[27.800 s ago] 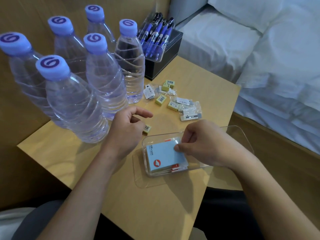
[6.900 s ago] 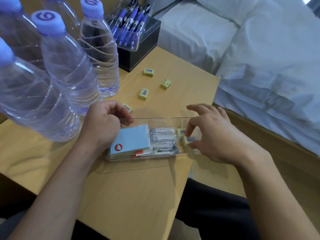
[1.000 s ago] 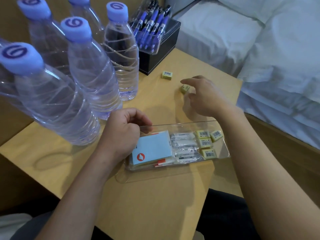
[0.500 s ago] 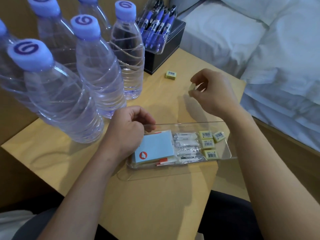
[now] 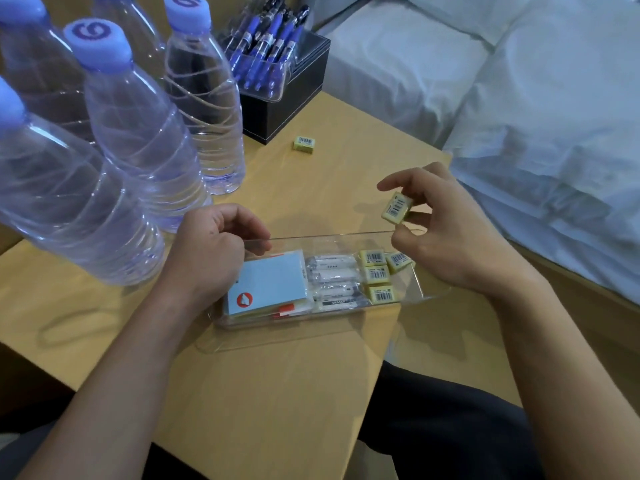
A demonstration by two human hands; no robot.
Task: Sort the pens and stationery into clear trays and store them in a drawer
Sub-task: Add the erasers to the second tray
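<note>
Clear tray (image 5: 412,292): flat on table (image 5: 277,393), long axis left-right across the view, right end apparently just past the table edge.

In tray, left to right:
- blue sticky-note pad (image 5: 268,284) at left end, red logo at its near-left corner
- white wrapped packets (image 5: 330,280) mid-tray, stacked near to far, long axes parallel to tray's
- four yellow erasers (image 5: 375,275) toward right end, barcodes up; three in a near-far column, the fourth skewed just right of it

Right hand (image 5: 446,230): above tray's right end, not touching it. Thumb and fingertips pinch held eraser (image 5: 397,207); index finger extended above it. Barcode face toward camera, long axis tilted, upper end to the right.

Left hand (image 5: 211,251): on tray's left end, fingers curled at the far rim. Cannot tell if they clamp the wall.

Loose eraser (image 5: 304,144): on table well beyond tray's far side, barcode up, long axis roughly parallel to tray's.

Blue pens (image 5: 266,46): farther beyond tray, in a second clear holder on black box (image 5: 287,109); axes slanted, tips toward tray, clips away.

Water bottles (image 5: 138,133): upright, beyond tray's left end.

Bed (image 5: 519,98): right of tray.
</note>
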